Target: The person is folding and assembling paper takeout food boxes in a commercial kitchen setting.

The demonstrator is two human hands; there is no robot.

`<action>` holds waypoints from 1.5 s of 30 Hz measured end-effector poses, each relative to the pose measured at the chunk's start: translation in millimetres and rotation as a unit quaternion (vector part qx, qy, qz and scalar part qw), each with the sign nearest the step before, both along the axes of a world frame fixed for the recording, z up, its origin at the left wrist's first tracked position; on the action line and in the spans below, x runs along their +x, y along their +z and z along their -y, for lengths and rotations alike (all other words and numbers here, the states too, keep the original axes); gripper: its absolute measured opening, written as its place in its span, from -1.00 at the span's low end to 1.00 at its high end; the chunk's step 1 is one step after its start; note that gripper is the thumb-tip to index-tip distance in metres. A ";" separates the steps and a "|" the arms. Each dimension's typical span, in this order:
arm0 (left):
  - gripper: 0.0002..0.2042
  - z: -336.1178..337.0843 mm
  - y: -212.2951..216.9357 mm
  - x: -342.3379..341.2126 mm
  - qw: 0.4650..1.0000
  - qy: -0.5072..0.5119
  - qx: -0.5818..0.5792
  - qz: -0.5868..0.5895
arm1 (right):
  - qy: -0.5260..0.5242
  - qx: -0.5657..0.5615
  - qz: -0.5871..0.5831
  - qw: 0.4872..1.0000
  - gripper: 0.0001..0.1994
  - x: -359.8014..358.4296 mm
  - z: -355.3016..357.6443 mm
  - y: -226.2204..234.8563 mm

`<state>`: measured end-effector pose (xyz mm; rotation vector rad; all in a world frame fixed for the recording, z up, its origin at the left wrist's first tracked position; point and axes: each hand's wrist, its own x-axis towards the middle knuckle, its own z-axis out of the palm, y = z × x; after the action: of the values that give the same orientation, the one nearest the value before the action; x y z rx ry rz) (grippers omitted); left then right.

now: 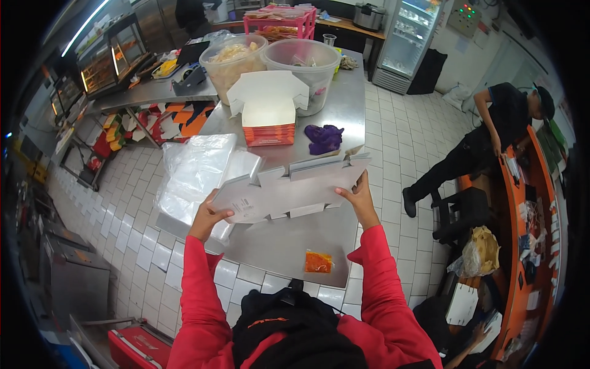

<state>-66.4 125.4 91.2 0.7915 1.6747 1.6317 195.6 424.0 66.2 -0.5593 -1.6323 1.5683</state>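
Above the steel table [279, 243] I hold a stack of flat, unfolded cardboard box blanks [270, 195], pale side up, with tabs and notches along both long edges. My left hand [210, 216] is closed on its left end, thumb on top. My right hand [360, 200] grips the right end the same way. Beyond it stands a pile of red-sided cardboard boxes [269, 134], the top one with a raised white lid. Clear plastic bags [196, 166] lie to the left, a purple cloth [324, 139] to the far right. An orange-filled sachet [318, 262] sits near the front edge.
Two big plastic tubs, one filled with pale food [230, 54] and one grey tub [301, 71], stand at the table's far end. A person in black [504, 117] bends over an orange counter [507, 264] at right. Another person's hand [478, 335] shows lower right. A red cooler [140, 345] is lower left.
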 end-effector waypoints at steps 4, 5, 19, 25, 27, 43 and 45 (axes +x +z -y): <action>-0.59 -6.7 -8.6 -5.8 1.000 0.004 -0.009 -0.006 | 0.056 -0.026 0.048 0.997 -0.13 -6.5 -16.0 6.6; -0.59 -8.3 -13.0 -7.3 1.000 0.008 -0.007 -0.006 | 0.055 -0.065 0.055 0.995 -0.17 -10.3 -18.2 8.2; -0.64 -9.3 -2.4 7.1 0.999 0.001 0.028 -0.037 | 0.074 -0.042 0.121 0.989 -0.61 3.7 11.3 -1.3; -0.72 -8.0 -8.4 10.3 0.998 -0.002 -0.034 -0.062 | -0.009 -0.050 0.112 0.992 -0.69 30.0 35.1 10.0; -0.67 -17.1 -20.7 11.0 1.000 0.001 -0.025 -0.014 | -0.002 -0.075 0.146 0.986 -0.69 30.8 39.9 8.1; -0.10 183.3 64.9 -77.1 0.975 0.072 -0.174 -0.115 | 0.106 -0.062 0.097 0.988 -0.61 -57.2 225.1 84.1; -0.04 194.3 76.4 -95.6 0.903 0.116 -0.115 -0.397 | 0.132 -0.082 0.114 0.981 -0.60 -72.8 250.2 87.3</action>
<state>-162.0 -68.9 167.5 1.2791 2.5538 1.2753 122.8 173.8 153.5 -0.6488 -1.8177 1.9041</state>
